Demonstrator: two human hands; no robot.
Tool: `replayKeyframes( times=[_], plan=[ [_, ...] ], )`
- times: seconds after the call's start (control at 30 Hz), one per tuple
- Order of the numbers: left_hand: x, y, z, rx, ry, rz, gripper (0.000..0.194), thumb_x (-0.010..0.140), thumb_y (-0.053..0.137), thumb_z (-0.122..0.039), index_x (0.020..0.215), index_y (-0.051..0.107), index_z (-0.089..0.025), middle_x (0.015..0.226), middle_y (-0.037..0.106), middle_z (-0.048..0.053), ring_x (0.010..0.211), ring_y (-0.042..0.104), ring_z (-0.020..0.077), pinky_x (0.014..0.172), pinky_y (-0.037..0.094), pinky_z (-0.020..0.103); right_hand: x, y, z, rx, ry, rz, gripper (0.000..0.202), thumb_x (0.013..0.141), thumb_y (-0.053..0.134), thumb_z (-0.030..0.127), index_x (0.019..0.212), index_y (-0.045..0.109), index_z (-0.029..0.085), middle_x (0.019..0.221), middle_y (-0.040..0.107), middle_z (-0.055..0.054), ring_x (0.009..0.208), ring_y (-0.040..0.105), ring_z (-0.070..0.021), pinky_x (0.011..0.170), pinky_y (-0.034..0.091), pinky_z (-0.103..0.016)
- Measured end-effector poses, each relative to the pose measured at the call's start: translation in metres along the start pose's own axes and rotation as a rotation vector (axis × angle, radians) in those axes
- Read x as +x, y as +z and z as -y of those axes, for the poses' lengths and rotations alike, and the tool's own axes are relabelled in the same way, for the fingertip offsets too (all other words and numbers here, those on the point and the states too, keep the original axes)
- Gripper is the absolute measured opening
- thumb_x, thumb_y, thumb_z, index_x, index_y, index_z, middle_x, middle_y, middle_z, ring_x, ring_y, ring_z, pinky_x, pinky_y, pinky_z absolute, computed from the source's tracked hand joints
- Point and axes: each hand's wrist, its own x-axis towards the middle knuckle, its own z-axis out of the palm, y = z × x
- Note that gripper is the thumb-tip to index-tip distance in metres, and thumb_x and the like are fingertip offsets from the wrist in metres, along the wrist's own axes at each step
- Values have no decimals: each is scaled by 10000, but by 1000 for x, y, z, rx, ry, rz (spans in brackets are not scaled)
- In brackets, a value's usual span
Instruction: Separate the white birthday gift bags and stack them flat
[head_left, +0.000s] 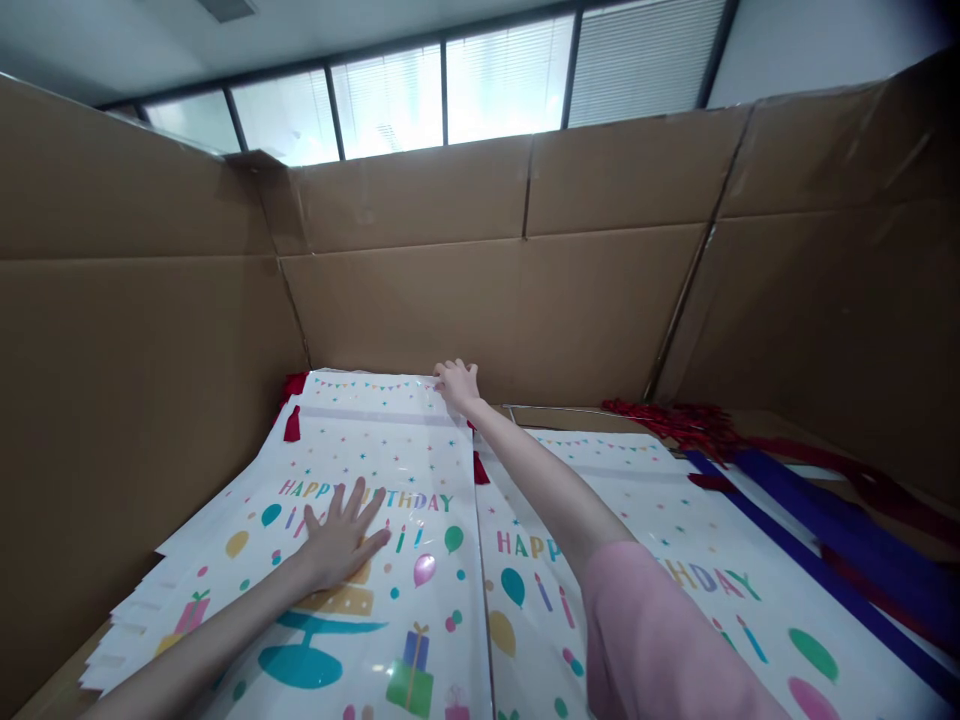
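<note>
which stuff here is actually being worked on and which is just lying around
In hand:
- left hand flat on the left stack of birthday bags
- right hand at that stack's far edge

Lying about:
- second stack of birthday bags to the right
- blue ribbons
- red ribbons
- cardboard walls

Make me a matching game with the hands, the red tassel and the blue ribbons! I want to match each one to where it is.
Things:
1. left hand
2. right hand
3. red tassel
4. blue ribbons

Places:
a. at the far top edge of the left stack of birthday bags
b. far right, beside the right stack of bags
c. flat on the "HAPPY BIRTHDAY" words
d. at the left stack's top-left corner, near the cardboard wall

Pairs: 1-c, 2-a, 3-d, 4-b
</note>
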Motion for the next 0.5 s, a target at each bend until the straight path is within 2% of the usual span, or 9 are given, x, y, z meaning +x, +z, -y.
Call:
replayKeyframes(
  times=[0.17,0.33,0.5],
  plan=[
    [13,4,7,13,8,-58,701,855,137,-713,1467,43,-385,1532,-65,30,1387,-43,416,937,74,775,-2,-6,10,52,-122,-90,136,863,442,145,872,575,169,946,605,-60,943,451,-178,853,244,-345],
    [46,12,21,9,14,-184,679,855,165,-715,1455,33,-423,1536,-81,10,1388,-32,423,927,80,778,-12,-8,22,11,-378,-180,177,883,391,123,857,560,167,896,590,-47,867,446,-153,860,235,-307],
    [72,11,25,38,20,-325,669,883,197,-669,1469,65,-373,1543,-55,56,1379,6,447,905,102,786,-23,-10,37,-37,-476,-201,219,860,365,59,859,557,164,878,580,-48,810,429,-151,812,240,-292]
  ],
)
